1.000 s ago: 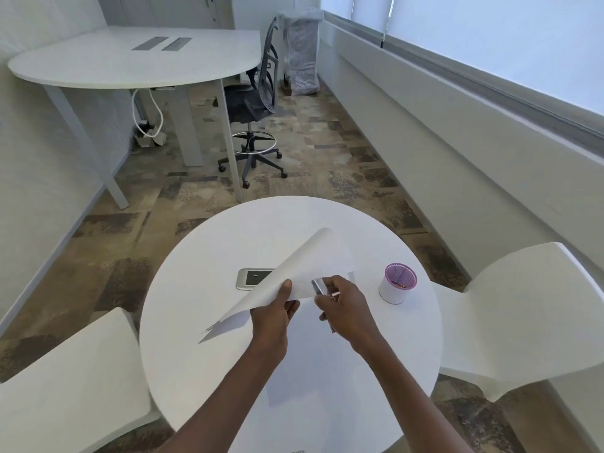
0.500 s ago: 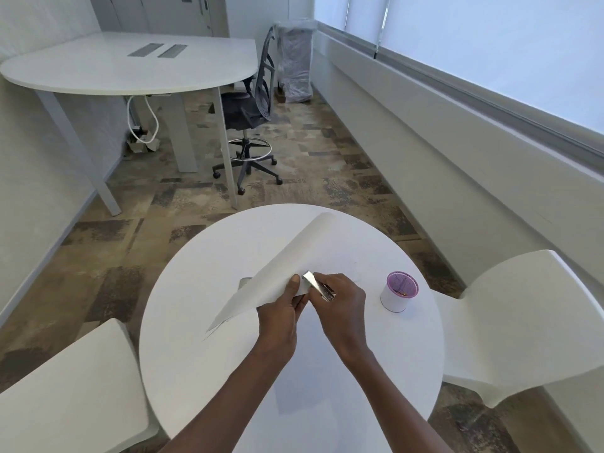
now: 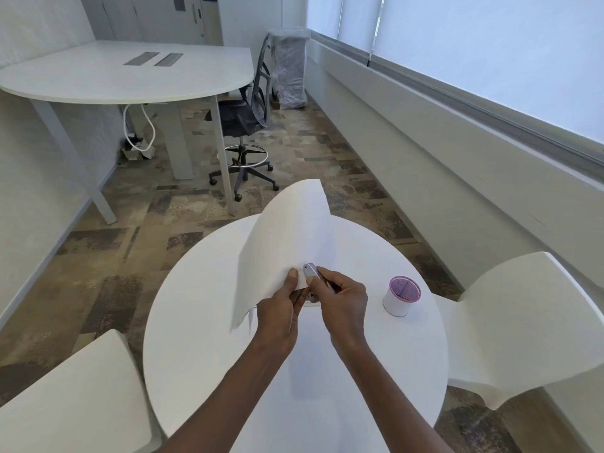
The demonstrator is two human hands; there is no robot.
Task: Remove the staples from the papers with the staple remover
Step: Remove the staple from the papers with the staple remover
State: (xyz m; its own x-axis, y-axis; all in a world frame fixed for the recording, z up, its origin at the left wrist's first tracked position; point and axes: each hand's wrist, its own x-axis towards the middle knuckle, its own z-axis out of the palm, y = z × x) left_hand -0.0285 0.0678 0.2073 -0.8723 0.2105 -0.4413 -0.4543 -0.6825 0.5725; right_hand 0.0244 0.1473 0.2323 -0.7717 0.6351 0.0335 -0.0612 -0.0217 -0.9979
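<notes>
White papers [image 3: 281, 246] are lifted off the round white table [image 3: 202, 338] and stand nearly upright, curving away from me. My left hand [image 3: 281, 313] pinches their near right corner, thumb on the front. My right hand [image 3: 343, 300] grips a small silver staple remover [image 3: 310, 270], whose tip meets that corner just beside my left thumb. No staple can be made out.
A small white cup [image 3: 401, 297] with a purple inside stands on the table to the right of my hands. White chairs flank the table at left [image 3: 72, 403] and right [image 3: 523, 322]. A desk [image 3: 124, 73] and an office chair [image 3: 245, 119] stand farther back.
The papers have swung up from a low slant to nearly upright, hiding the grey object that lay on the table. Both hands have closed in on the corner.
</notes>
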